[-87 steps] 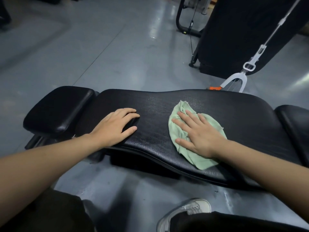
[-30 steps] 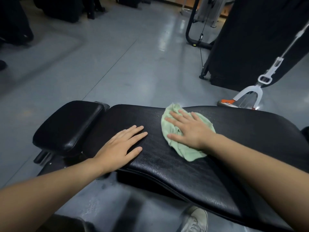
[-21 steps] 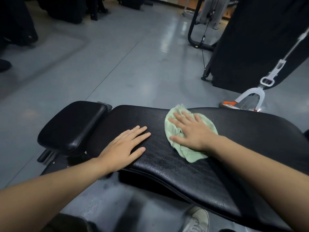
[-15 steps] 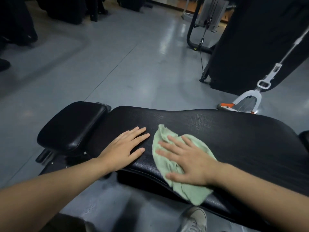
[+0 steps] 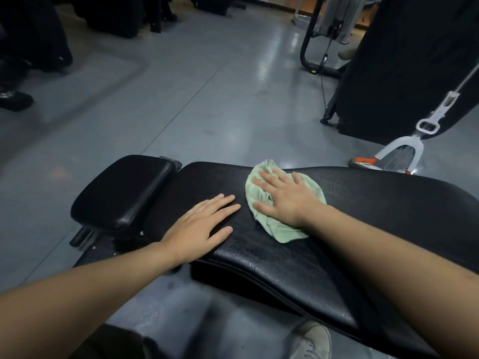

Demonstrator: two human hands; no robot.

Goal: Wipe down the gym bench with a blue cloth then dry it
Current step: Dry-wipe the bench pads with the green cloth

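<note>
- The right hand point(image 5: 286, 200), fingers spread flat, is pressing the crumpled pale green cloth point(image 5: 278, 230) onto the black padded gym bench point(image 5: 375, 216), probably for wiping.
- The left hand point(image 5: 201, 226) is lying open beside it, holding nothing, seemingly for support.

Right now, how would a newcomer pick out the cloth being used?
Find the long black bench pad across the view. Near its far edge, the right hand presses flat on a crumpled cloth. It is pale green, the only light, soft thing on the black padding.

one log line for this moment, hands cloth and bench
left hand: flat on bench pad, bracing | right hand: flat, pressing pale green cloth on pad | phase: wiping
</note>
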